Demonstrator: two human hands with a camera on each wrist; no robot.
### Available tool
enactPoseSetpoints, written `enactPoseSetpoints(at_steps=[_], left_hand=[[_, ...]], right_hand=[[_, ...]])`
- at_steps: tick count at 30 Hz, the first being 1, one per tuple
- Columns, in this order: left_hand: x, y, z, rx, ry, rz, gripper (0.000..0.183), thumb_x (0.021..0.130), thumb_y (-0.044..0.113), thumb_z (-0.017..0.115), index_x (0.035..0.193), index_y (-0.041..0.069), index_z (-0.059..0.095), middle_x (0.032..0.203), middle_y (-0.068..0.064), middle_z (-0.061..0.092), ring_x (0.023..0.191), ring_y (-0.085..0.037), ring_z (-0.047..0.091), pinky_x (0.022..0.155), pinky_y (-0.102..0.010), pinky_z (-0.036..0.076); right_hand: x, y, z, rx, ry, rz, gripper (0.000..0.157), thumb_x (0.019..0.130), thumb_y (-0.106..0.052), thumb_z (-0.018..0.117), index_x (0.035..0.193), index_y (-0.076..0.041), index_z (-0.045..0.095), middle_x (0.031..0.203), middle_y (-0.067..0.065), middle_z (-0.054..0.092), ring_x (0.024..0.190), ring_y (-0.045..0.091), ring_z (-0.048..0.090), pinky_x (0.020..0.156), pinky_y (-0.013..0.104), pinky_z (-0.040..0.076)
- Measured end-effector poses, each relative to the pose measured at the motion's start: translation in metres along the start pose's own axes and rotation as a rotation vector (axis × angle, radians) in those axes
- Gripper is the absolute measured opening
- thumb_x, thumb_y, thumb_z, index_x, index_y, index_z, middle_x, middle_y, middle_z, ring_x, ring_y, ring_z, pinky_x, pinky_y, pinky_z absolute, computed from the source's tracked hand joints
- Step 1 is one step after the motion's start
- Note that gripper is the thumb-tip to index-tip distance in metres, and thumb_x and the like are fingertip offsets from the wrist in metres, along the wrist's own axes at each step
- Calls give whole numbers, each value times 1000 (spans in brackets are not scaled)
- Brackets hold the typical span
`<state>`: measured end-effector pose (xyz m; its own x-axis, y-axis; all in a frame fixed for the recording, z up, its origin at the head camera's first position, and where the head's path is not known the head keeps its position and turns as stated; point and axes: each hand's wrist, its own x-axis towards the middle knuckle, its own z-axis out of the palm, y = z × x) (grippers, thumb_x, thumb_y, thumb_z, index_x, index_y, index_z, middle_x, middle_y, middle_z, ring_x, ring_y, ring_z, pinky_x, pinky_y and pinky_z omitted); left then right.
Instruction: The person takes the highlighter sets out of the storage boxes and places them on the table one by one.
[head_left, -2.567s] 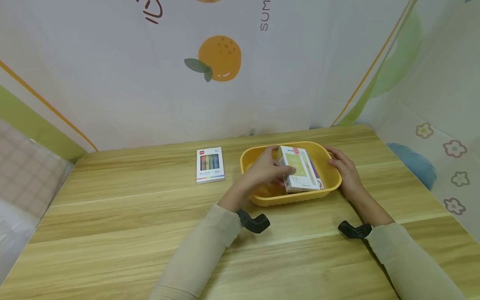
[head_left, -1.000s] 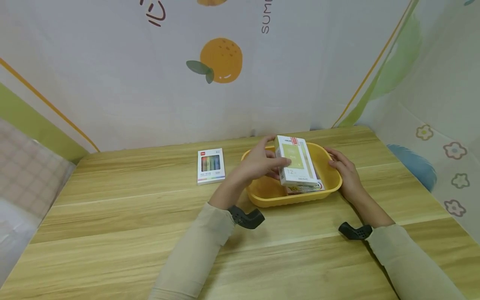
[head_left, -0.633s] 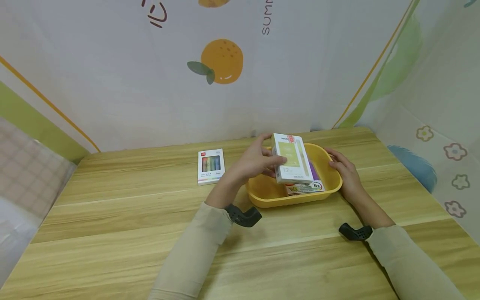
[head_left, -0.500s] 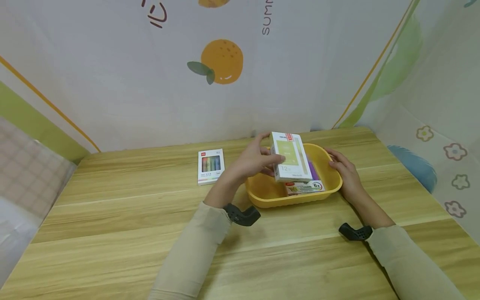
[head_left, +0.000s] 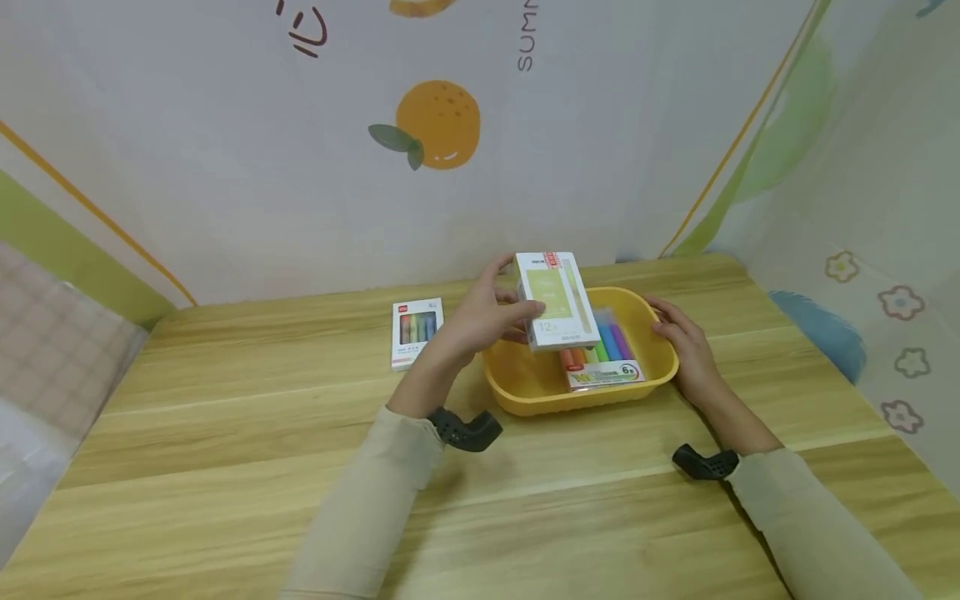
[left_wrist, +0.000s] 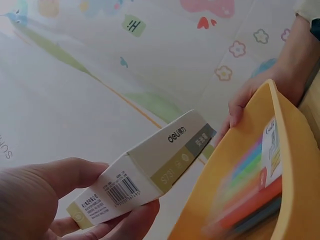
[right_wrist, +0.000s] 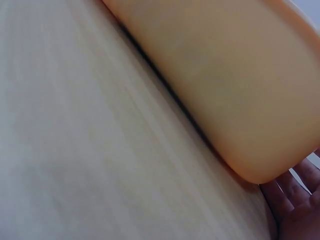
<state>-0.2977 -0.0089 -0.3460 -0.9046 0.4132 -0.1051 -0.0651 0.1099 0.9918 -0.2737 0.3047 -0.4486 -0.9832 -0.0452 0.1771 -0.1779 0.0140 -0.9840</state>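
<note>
My left hand (head_left: 480, 321) holds a white-and-green pen box (head_left: 555, 300), thumb on its front and fingers behind. The box is tilted above the left and middle of a yellow plastic basket (head_left: 525, 404); its barcode end faces the left wrist view. Inside the basket lies a clear pack of thick rainbow-coloured pens (head_left: 603, 362) with a white label marked 6, its upper left covered by the box in the head view. My right hand (head_left: 693, 354) holds the basket's right end, thumb at the rim and fingers along the outer wall.
A flat white box of coloured pens (head_left: 405, 333) with a window lies on the wooden table (head_left: 247, 458), left of the basket; my left forearm hides its lower right corner. A printed curtain (head_left: 247, 150) hangs behind the table's back edge.
My left hand has lifted the pen box up and leftward out of the basket, uncovering the coloured pens in the pack below. The right hand stays at the basket's right end.
</note>
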Motion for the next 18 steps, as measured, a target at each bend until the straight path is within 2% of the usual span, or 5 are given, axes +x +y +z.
enactPoseSetpoints(at_steps=[2,8,14,18], left_hand=[[-2,1,-4,8,21,16,89,94,8,69,163,24,14,116,-21,65,83,-27,73,87,-56,59],[-13,7,-15,38,77,60,89,94,10,70,162,30,17,109,-18,67,81,-25,73,78,-41,63],[-23,12,-34,16,109,96,89,94,8,68,162,27,15,110,-21,70,78,-26,74,78,-43,63],[-31,13,-48,41,145,110,88,94,9,67,162,27,15,106,-20,69,78,-23,73,77,-42,63]], right_hand=[[1,-1,1,3,0,-4,43,108,-15,43,149,-3,44,129,-10,59,111,3,60,88,12,53],[0,-2,2,-3,2,-4,44,108,-14,43,150,-2,43,127,-10,61,110,3,60,87,12,53],[-1,-1,2,1,11,4,44,108,-14,44,150,-3,44,127,-11,60,110,2,60,87,12,53],[-1,-1,3,8,5,5,43,108,-15,44,149,-5,45,127,-11,60,108,2,61,86,12,53]])
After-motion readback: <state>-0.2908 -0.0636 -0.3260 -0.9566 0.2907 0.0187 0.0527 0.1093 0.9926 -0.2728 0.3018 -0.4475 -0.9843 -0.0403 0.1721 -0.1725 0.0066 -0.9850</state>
